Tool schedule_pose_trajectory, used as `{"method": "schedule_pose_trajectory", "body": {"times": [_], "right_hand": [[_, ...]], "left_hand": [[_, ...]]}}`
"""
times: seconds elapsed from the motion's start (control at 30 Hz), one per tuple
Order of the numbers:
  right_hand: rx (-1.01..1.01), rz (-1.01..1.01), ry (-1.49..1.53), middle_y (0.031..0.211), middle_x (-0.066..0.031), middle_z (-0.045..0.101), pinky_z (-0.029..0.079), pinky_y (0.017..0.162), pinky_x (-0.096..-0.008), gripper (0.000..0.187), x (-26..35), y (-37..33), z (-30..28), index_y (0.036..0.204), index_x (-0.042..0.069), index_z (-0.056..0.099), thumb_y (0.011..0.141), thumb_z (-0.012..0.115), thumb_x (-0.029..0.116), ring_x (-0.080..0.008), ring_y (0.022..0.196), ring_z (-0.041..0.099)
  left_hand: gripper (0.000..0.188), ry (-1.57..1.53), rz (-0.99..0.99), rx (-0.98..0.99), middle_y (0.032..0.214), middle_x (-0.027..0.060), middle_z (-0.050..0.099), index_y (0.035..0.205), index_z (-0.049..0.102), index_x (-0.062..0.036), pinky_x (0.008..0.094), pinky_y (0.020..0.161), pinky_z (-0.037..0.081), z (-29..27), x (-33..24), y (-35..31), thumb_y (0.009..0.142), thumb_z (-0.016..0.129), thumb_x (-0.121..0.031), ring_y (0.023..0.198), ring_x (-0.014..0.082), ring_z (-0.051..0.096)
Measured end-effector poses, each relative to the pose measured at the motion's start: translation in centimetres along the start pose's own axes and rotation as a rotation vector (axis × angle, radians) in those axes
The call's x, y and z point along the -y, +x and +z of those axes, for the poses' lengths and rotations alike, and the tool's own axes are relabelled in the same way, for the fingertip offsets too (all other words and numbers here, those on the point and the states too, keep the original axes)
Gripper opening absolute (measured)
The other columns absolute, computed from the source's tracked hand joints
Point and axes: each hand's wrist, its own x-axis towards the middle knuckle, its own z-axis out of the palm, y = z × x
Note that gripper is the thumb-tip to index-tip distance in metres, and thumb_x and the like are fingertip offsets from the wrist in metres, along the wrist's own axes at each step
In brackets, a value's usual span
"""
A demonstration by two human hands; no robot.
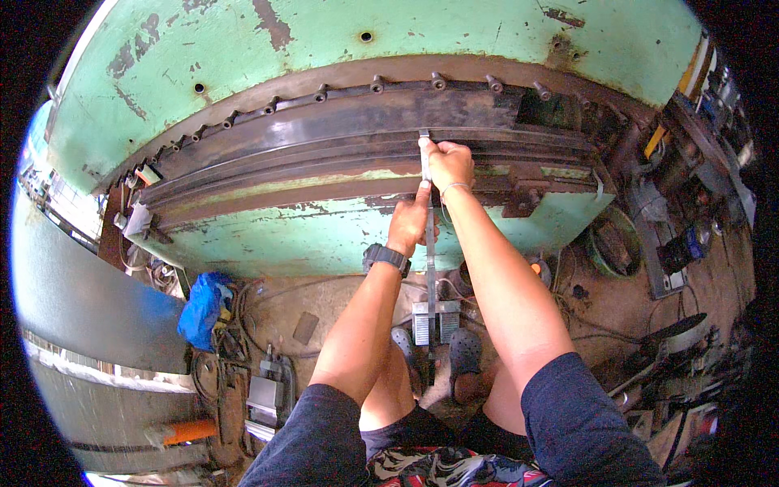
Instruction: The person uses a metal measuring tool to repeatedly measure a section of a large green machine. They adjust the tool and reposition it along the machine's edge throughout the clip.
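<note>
At the front edge of the green machine [284, 235], a narrow metal strip [431, 272] is lying lengthwise away from the person, its far end reaching the dark upper tool [365, 118] and its near end hanging down past the foot pedal [423, 326]. The person appears to be positioning the strip under the tool, and the next move is probably calling for squaring it and for fingers clear of the gap. The right hand [451, 166] is pinching the strip near its far end, thumb on top and fingers curled in; the left hand [412, 226] is gripping it just nearer the body, thumb pressing above, its fingers partly hidden.
</note>
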Motion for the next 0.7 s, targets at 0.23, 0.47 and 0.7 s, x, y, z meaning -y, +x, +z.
{"method": "schedule_pose_trajectory", "body": {"times": [0.23, 0.47, 0.7], "right_hand": [[0.031, 0.023, -0.01, 0.083, -0.0095, 0.075, 0.045, 0.091, -0.0524, 0.043, 0.0, 0.2, 0.0, 0.076, 0.017, 0.075, 0.081, 0.071, 0.06, -0.0337, 0.089, 0.071], [0.023, 0.031, -0.004, 0.082, -0.01, 0.074, 0.046, 0.088, -0.0522, 0.043, 0.5, -0.3, -0.3, 0.076, 0.016, 0.075, 0.081, 0.071, 0.059, -0.0346, 0.089, 0.07], [-0.003, -0.006, 0.022, 0.083, -0.013, 0.074, 0.049, 0.083, -0.0537, 0.043, 0.0, 0.5, 0.0, 0.076, 0.014, 0.075, 0.08, 0.073, 0.057, -0.0376, 0.087, 0.07]], "left_hand": [[0.072, -0.005, 0.001, -0.008, 0.065, 0.0118, 0.064, 0.079, 0.065, 0.0014, 0.0359, 0.04, 0.052, 0.1, -0.1, 0.0, 0.097, 0.048, -0.066, 0.05, 0.0235, 0.066], [0.073, 0.027, 0.024, -0.018, 0.063, 0.0116, 0.065, 0.074, 0.065, 0.0014, 0.035, 0.04, 0.051, 0.1, 0.4, 0.4, 0.098, 0.047, -0.065, 0.048, 0.0224, 0.065], [0.079, 0.062, 0.008, -0.027, 0.059, 0.0141, 0.065, 0.072, 0.068, 0.0042, 0.0363, 0.045, 0.051, 0.5, -0.3, -0.1, 0.099, 0.041, -0.065, 0.05, 0.0253, 0.067]]}}
